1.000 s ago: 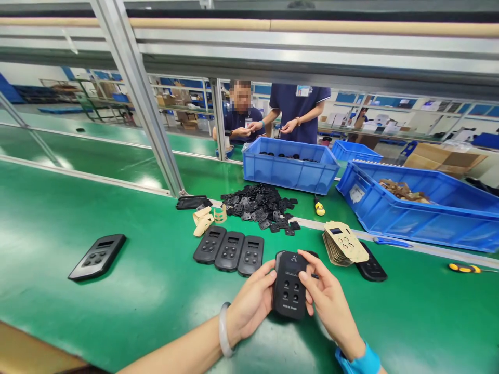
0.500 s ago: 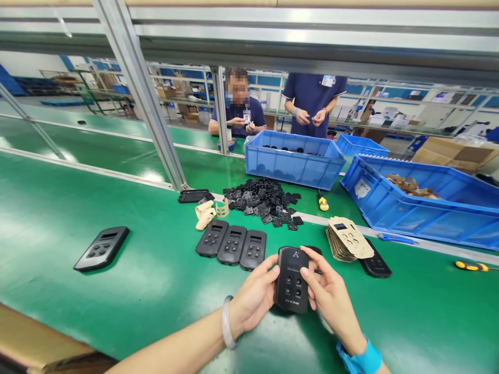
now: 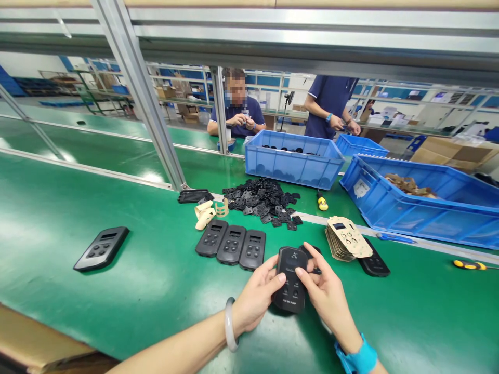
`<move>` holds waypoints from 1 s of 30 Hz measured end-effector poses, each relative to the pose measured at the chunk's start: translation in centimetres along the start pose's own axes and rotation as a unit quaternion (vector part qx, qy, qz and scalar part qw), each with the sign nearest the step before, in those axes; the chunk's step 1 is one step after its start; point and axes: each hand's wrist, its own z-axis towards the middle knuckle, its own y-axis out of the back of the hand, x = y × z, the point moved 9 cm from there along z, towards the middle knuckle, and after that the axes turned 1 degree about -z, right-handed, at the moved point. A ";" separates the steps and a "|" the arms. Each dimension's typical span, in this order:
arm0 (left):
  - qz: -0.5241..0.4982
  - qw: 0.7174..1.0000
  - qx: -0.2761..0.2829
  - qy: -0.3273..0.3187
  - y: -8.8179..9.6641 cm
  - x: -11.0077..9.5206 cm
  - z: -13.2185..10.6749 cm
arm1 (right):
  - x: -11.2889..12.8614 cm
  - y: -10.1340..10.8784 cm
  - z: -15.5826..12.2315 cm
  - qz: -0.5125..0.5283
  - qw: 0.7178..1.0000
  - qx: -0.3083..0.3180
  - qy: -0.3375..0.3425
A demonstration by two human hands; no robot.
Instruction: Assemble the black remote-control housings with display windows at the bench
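A black pump controller (image 3: 290,283), with round buttons and white lettering that ends in "DC PUMP", is held face up just above the green bench. My left hand (image 3: 259,293) grips its left side, thumb on the front edge. On the other side, my right hand (image 3: 322,283) presses its thumb on the face near the dark window, its index finger reaching past the top corner. Behind that hand a dark part (image 3: 311,253) is mostly hidden. Three similar black controllers (image 3: 233,245) lie in a row beyond my left hand.
A pile of small black plates (image 3: 263,200) lies further back. To the right are a stack of beige adhesive sheets (image 3: 346,239), a blue knife (image 3: 397,238) and screwdrivers (image 3: 470,265). Blue bins (image 3: 292,169) stand behind. A silver-faced controller (image 3: 102,249) lies left. Two co-workers (image 3: 237,114) are opposite.
My left thumb has slid down and inward on the controller, and my right thumb has shifted slightly left. The controller moved slightly left. The standing co-worker has moved right and turned.
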 end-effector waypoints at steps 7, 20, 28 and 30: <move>0.055 0.998 0.003 0.009 0.3 0.2 0.0 | -0.4 -1.0 -0.1 -0.088 0.994 0.060 -0.011; 0.132 0.990 0.019 -0.047 -0.4 -1.0 0.3 | -0.8 -1.7 -0.2 -0.054 0.995 0.075 -0.024; 0.185 0.982 0.033 0.004 -0.9 0.3 0.0 | -1.3 -1.3 0.0 -0.004 0.998 0.053 -0.013; 0.211 0.977 0.022 0.029 -0.6 0.9 -0.1 | -1.4 -1.5 -0.1 -0.001 0.999 0.053 -0.009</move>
